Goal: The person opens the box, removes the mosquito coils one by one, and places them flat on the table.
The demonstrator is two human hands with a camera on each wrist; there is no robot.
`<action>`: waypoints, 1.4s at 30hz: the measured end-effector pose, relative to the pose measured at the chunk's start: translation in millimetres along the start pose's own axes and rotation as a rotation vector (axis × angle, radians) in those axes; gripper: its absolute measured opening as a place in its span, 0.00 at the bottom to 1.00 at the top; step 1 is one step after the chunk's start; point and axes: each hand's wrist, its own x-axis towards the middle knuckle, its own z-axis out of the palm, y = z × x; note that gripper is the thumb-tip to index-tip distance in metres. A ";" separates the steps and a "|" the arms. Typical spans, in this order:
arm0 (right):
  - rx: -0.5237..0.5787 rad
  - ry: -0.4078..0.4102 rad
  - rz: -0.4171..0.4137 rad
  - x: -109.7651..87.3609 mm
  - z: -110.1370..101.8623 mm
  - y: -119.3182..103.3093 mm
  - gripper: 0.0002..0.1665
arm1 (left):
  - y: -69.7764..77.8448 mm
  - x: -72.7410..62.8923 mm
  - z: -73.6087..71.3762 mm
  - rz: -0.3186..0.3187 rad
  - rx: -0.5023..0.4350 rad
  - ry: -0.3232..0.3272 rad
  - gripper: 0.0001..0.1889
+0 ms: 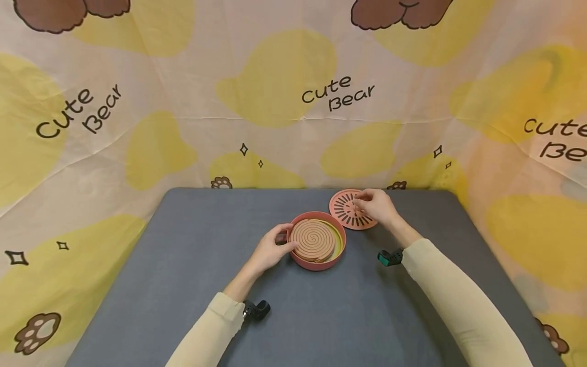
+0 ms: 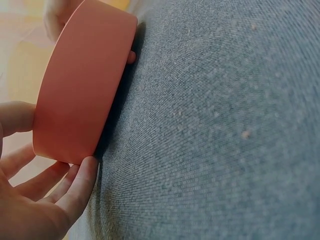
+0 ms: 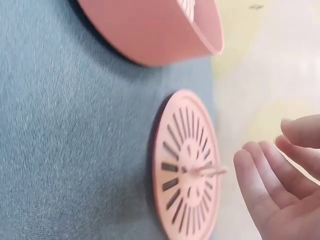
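A round pink box [image 1: 318, 266] sits on the grey cloth, with a tan mosquito coil [image 1: 313, 239] lying in it over something yellow. My left hand [image 1: 269, 248] grips the box at its left side. Its thumb and fingers are spread against the wall in the left wrist view, some fingertips low near the cloth. Behind the box to the right lies a slotted pink lid [image 1: 341, 206] with a small upright prong at its middle. Just over this lid, my right hand [image 1: 376, 204] holds nothing; the right wrist view has its fingers loosely bent, a short gap from the prong.
The grey table [image 1: 220, 219] reaches back to a hanging printed cloth [image 1: 275, 76], which also runs along both sides. The lid lies near the table's back edge. Dark bands with cameras [image 1: 390, 257] are on both wrists.
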 end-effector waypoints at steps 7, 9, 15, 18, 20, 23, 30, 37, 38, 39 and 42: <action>-0.023 -0.021 -0.062 -12.5 4.3 -16.4 0.23 | 0.4 0.9 -0.2 0.007 -0.009 -0.004 0.28; -0.038 -0.024 -0.068 -16.1 7.8 -20.4 0.23 | -0.3 0.5 0.1 0.004 -0.008 -0.002 0.28; -0.120 -0.005 -0.133 -22.9 23.6 -29.9 0.19 | -1.7 -0.3 1.0 0.004 -0.010 0.003 0.28; -0.136 -0.006 -0.166 -25.7 32.4 -33.7 0.17 | -1.6 -0.5 1.2 0.003 -0.014 0.002 0.28; -0.123 -0.022 -0.165 -27.1 38.1 -34.7 0.18 | -1.4 -0.7 1.4 0.001 -0.015 0.001 0.28; -0.105 -0.048 -0.156 -28.4 46.0 -34.2 0.20 | -1.1 -0.9 1.4 -0.005 -0.011 0.002 0.28; -0.133 -0.093 -0.201 -27.4 64.1 -32.3 0.20 | 0.6 -1.2 0.9 -0.008 -0.011 0.002 0.28; -0.170 -0.125 -0.222 -26.9 81.3 -37.0 0.20 | 0.6 -1.0 0.5 -0.013 -0.005 0.002 0.28; -0.176 -0.131 -0.218 -26.7 83.7 -37.5 0.20 | 0.6 -0.8 0.5 -0.013 -0.004 0.003 0.28; -0.186 -0.135 -0.217 -26.2 86.1 -37.8 0.20 | 0.6 -0.6 0.6 -0.014 -0.004 0.003 0.27; -0.223 -0.149 -0.203 -24.5 92.8 -37.3 0.21 | 0.5 -0.1 0.9 -0.015 -0.004 -0.001 0.27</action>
